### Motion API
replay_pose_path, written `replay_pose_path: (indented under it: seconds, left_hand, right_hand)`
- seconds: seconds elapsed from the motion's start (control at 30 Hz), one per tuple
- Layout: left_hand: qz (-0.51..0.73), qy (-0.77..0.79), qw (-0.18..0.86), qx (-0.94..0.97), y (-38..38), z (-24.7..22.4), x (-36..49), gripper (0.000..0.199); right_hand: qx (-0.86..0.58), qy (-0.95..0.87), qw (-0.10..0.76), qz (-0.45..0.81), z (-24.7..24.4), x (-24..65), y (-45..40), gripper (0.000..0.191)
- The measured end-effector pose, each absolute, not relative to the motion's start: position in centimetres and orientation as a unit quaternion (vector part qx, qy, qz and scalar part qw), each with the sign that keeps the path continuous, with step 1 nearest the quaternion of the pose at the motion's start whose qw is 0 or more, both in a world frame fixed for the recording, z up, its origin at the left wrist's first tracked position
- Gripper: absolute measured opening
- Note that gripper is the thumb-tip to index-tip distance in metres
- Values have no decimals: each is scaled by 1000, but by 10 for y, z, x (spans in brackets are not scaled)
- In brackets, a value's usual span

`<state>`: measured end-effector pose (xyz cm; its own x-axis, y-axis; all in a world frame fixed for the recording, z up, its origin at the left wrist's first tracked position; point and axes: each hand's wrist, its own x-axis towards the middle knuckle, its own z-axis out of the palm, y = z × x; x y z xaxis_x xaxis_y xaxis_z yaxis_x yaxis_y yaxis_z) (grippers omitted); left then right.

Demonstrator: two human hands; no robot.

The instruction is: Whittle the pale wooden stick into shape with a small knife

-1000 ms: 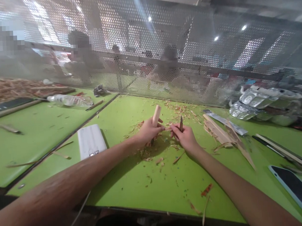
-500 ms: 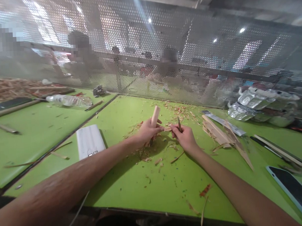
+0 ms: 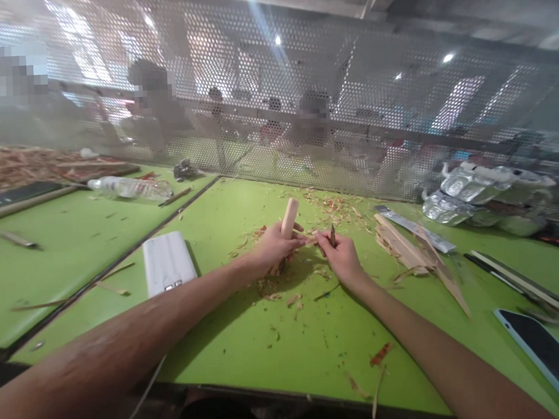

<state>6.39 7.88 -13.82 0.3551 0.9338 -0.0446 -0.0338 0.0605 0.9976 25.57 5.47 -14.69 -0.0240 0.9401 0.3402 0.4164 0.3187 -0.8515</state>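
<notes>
My left hand is closed around a pale wooden stick, whose squared upper end rises above the fingers. In my right hand is a narrow dark pointed tool, apparently a carving knife, with its tip up. Between the fingertips of both hands runs a small thin piece of wood; the hands hide most of it. Wood shavings lie below and around the hands on the green table.
A white power bank lies beside my left forearm. Wood strips and a metal ruler are to the right, with a phone nearer. A perforated screen borders the back; a plastic bottle lies left.
Both hands keep almost the same place and hold. The dark tool's visible tip sits slightly lower, and the camera view has shifted a little.
</notes>
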Motion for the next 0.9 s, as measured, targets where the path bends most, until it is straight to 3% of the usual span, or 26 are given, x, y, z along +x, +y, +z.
replay_pose_path:
  seconds: [0.43, 0.9]
  left_hand:
    - [420, 370, 633, 535, 74, -133, 68, 23]
    - [411, 397, 617, 542, 81, -140, 65, 27]
  right_hand:
    - [-526, -680, 466, 208, -150, 256, 57, 39]
    - [-523, -698, 456, 177, -139, 258, 54, 51]
